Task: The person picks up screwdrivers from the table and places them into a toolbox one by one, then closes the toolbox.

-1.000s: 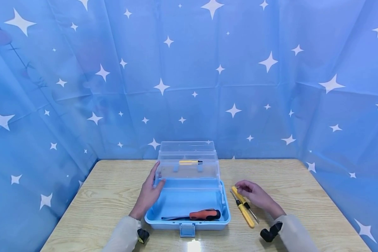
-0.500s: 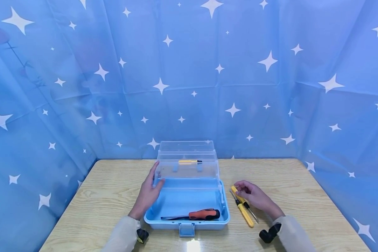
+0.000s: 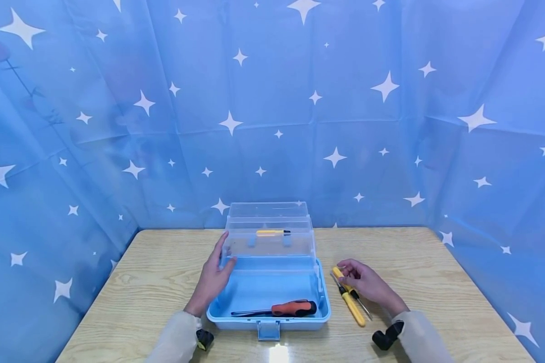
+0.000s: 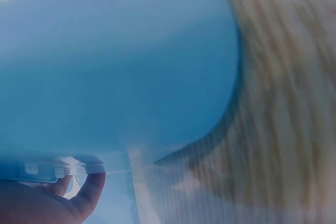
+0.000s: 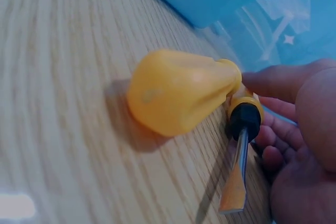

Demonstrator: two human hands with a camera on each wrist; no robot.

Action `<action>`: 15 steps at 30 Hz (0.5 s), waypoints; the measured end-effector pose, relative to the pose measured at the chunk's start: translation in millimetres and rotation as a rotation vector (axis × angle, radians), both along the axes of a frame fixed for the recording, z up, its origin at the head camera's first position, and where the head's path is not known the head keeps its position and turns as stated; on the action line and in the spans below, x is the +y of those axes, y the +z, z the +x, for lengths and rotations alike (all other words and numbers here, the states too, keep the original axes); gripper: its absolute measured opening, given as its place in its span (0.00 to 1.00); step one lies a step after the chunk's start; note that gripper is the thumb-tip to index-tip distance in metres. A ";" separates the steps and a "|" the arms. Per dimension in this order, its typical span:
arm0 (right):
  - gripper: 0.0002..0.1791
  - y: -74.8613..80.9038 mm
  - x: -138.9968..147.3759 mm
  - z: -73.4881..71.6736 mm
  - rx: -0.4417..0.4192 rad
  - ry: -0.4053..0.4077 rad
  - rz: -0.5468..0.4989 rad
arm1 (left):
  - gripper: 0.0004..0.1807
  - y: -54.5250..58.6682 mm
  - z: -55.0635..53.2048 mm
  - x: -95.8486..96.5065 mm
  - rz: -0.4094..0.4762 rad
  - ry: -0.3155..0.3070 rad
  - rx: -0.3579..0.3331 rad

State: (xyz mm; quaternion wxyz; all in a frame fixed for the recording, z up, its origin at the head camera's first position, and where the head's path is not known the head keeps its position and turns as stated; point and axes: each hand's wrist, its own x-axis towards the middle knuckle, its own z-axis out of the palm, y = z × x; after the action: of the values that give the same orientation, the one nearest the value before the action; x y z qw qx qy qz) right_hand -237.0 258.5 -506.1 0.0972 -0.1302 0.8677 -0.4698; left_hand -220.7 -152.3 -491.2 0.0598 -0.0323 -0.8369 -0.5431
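The open blue toolbox (image 3: 272,290) stands in the middle of the table, its clear lid (image 3: 272,244) raised at the back. My left hand (image 3: 212,282) grips the lid's left side near the hinge; in the left wrist view its fingers (image 4: 90,195) bend around a clear part. To the box's right, my right hand (image 3: 370,282) pinches the handle of a yellow flathead screwdriver (image 5: 245,121) lying on the table. Another yellow screwdriver (image 3: 355,310) crosses beside it, its handle close to the right wrist camera. An orange-and-black screwdriver (image 3: 295,308) lies inside the box along its front wall.
A small yellow screwdriver (image 3: 272,232) with a black end shows in the raised lid. The latch (image 3: 269,331) hangs down at the front. A wood-grain table (image 3: 163,262) meets a blue star-patterned curtain (image 3: 272,101) behind.
The right thumb and fingers have closed slightly around the farther yellow screwdriver's handle. The left hand and the box stay put; the head view has shifted slightly.
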 end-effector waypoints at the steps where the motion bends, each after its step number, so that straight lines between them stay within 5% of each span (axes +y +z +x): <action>1: 0.19 -5.1 1.6 -2.5 0.004 -0.001 0.000 | 0.37 0.1 0.0 -0.1 -0.002 0.001 0.000; 4: 0.19 -17.4 6.0 -8.1 0.017 -0.008 0.004 | 0.37 0.2 -0.1 -0.3 -0.006 0.001 -0.003; 15: 0.17 -19.2 7.2 -8.6 0.038 -0.020 0.004 | 0.37 -0.4 0.0 -0.4 -0.002 0.003 -0.013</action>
State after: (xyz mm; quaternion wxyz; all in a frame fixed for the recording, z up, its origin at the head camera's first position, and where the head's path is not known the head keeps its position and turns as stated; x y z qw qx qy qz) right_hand -245.6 265.7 -525.3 0.0763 -0.1303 0.8717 -0.4663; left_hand -220.6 -152.7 -491.6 0.0554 -0.0275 -0.8378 -0.5425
